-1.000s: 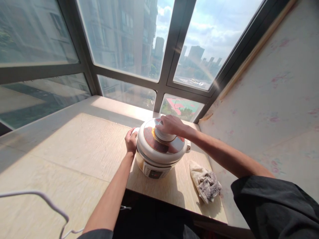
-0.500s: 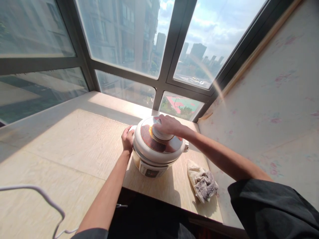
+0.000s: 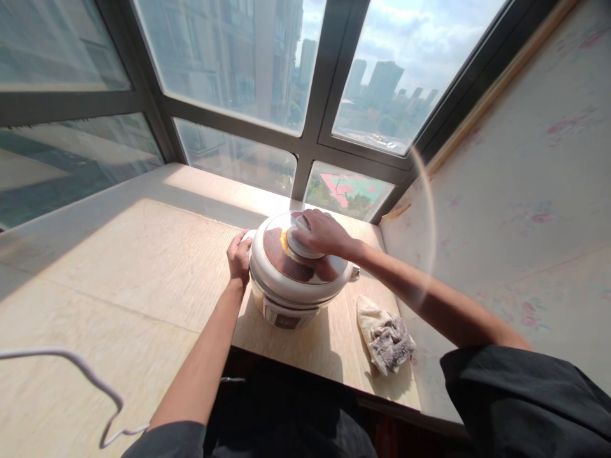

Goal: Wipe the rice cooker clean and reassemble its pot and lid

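Note:
A white electric cooker (image 3: pixel 286 308) with a round lid (image 3: pixel 296 264) stands on the pale wooden counter (image 3: pixel 143 267) by the window. My right hand (image 3: pixel 321 234) is closed over the white knob on top of the lid. My left hand (image 3: pixel 238 256) grips the cooker's left side handle, fingers curled round it. The cooker's control panel faces me at the front.
A crumpled grey and cream cloth (image 3: pixel 387 335) lies on the counter right of the cooker, near the wall (image 3: pixel 515 191). A white wire hanger (image 3: pixel 71 372) sits at the near left. Window frames (image 3: pixel 310 146) close off the counter's far side. A dark gap (image 3: pixel 286 407) opens below the counter's front edge.
Both hands have kept their hold on the knob and the side handle. The cooker sits slightly higher and further left in the picture as my view shifted.

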A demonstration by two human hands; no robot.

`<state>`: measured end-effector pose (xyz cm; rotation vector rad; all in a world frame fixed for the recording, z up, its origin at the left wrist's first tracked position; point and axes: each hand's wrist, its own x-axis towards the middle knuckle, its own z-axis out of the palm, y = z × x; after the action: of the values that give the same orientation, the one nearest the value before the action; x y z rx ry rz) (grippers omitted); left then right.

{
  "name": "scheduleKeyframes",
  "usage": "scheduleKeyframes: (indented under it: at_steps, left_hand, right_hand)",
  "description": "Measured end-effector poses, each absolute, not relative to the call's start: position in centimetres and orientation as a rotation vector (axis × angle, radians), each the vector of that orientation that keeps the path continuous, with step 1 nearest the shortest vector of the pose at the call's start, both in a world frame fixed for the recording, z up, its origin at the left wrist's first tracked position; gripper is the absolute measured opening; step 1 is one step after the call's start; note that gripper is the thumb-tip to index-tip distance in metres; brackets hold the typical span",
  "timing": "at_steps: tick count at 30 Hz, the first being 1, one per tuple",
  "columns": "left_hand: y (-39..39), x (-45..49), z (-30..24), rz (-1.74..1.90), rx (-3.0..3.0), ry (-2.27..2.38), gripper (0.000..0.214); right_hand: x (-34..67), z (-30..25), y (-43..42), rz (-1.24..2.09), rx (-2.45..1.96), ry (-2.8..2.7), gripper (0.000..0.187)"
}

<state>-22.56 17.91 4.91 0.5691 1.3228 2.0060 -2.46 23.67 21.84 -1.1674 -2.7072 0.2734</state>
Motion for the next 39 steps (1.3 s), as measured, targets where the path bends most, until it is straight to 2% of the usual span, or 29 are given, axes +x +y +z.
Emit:
scheduleKeyframes:
  at_steps: [19, 27, 33, 39]
  left_hand:
    - [18.1, -22.7, 4.3, 2.035, 0.592, 1.303, 0.046]
    - [18.1, -22.9, 3.9, 2.037, 0.693, 1.431, 0.044]
    - [18.2, -23.0, 3.8, 2.040, 0.683, 1.424, 0.043]
    - [18.0, -22.9, 4.3, 2.033, 0.677, 1.423, 0.043]
  right_hand:
    - [-2.4, 21.1, 25.1, 0.198, -0.853, -2.920, 0.051]
    - [-2.3, 22.0, 27.0, 0.012, -0.434, -3.115, 0.038]
    - [-1.9, 22.0, 25.9, -0.038, -0.512, -3.092, 0.039]
    - [-1.9, 22.7, 25.9, 0.087, -0.515, -3.063, 0.036]
